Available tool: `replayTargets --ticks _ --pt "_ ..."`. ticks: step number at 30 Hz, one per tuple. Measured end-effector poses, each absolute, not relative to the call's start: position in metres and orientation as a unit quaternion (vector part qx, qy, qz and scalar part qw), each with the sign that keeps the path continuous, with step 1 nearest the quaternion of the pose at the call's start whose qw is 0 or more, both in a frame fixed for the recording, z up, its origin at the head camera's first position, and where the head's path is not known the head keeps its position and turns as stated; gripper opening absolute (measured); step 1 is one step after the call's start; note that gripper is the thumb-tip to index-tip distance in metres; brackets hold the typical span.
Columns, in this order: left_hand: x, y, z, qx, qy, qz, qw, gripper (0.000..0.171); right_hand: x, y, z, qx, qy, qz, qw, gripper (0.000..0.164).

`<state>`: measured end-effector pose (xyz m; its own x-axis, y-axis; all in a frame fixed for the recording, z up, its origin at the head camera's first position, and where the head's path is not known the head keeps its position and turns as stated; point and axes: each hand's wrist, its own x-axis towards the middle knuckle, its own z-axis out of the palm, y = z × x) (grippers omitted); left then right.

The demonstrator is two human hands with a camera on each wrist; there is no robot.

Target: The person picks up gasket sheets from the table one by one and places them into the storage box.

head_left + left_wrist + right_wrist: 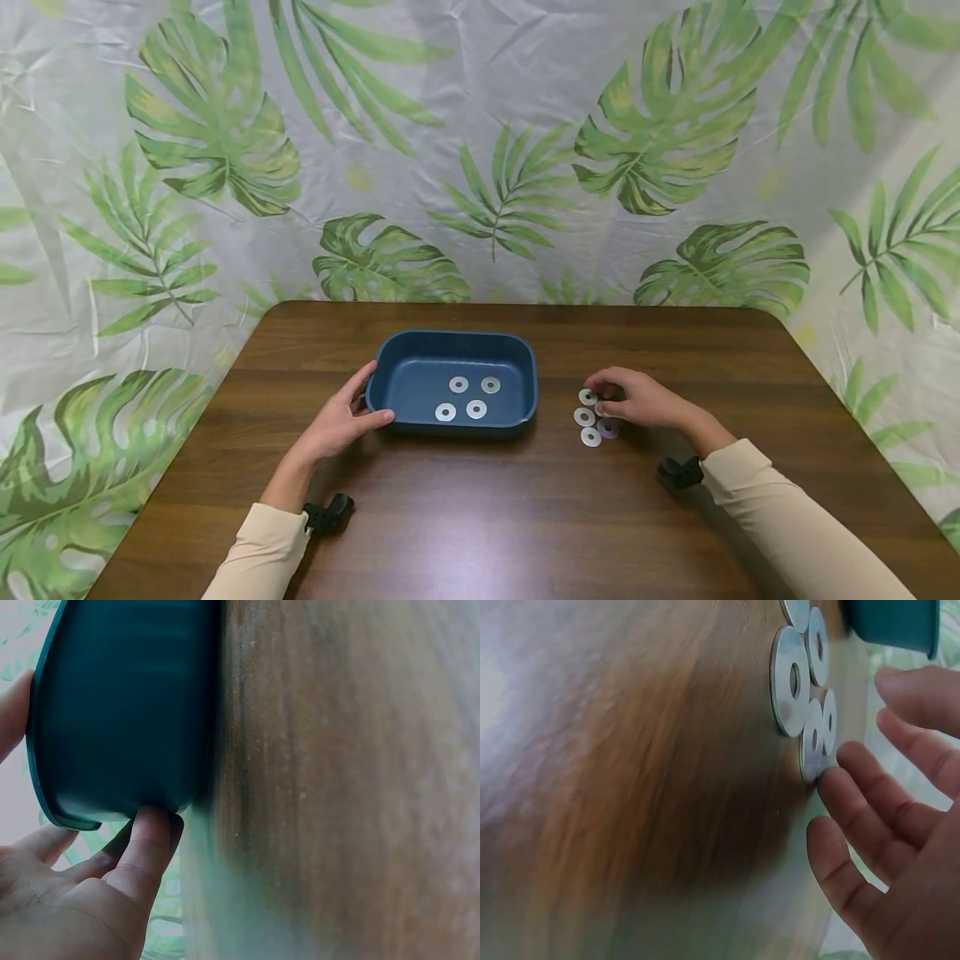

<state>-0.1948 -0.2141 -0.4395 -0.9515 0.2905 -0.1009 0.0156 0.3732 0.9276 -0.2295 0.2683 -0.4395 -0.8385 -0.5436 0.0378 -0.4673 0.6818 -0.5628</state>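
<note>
A deep blue rectangular tray sits on the table, with several flat metal washers spread out on its floor. At its left end my left hand holds the near corner: the thumb lies on the front rim and the fingers rest against the outer wall. Right of the tray, several more washers lie flat in a close cluster. My right hand is low over that cluster, thumb and fingers apart. In the right wrist view, its fingertips are right by the nearest washer, with nothing between them.
The brown wooden table has rounded far corners. Behind it hangs a pale curtain with green leaf prints. A black wrist strap shows on the left arm and another black strap on the right.
</note>
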Motion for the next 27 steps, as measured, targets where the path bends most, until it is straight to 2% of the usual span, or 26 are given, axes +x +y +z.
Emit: replayTargets --ticks 16,27 --pt "-0.194 -0.214 -0.438 0.089 0.818 0.554 0.129 0.088 -0.25 0.259 -0.45 -0.265 0.934 -0.232 0.049 0.023" --pt "-0.195 -0.215 -0.439 0.092 0.814 0.558 0.132 0.088 -0.258 0.254 -0.449 -0.237 0.943 -0.218 0.082 0.018"
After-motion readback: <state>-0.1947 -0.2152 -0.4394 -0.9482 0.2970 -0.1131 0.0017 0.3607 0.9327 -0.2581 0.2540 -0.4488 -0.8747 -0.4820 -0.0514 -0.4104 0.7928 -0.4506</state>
